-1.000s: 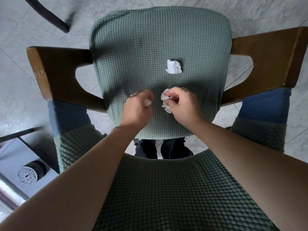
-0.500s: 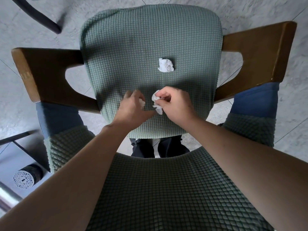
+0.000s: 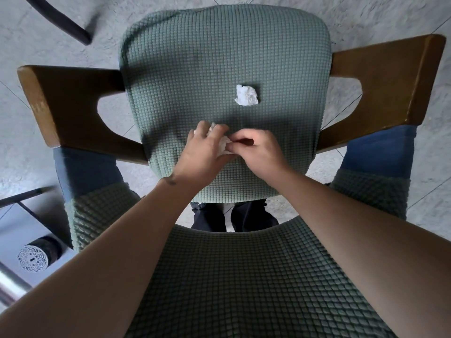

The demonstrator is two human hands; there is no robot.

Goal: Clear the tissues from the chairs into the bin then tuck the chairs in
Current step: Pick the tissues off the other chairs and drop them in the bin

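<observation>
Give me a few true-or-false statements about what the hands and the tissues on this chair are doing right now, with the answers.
1. A crumpled tissue lies loose on the seat, beyond the hands. True.
2. The left hand rests flat on a wooden armrest. False: it is over the seat, its fingers curled round white tissue.
3. The right hand pinches tissue between the two hands. True.
4. The loose tissue touches the right hand. False: bare seat cover shows between them.
5. The seat cover is red. False: it is green.
</observation>
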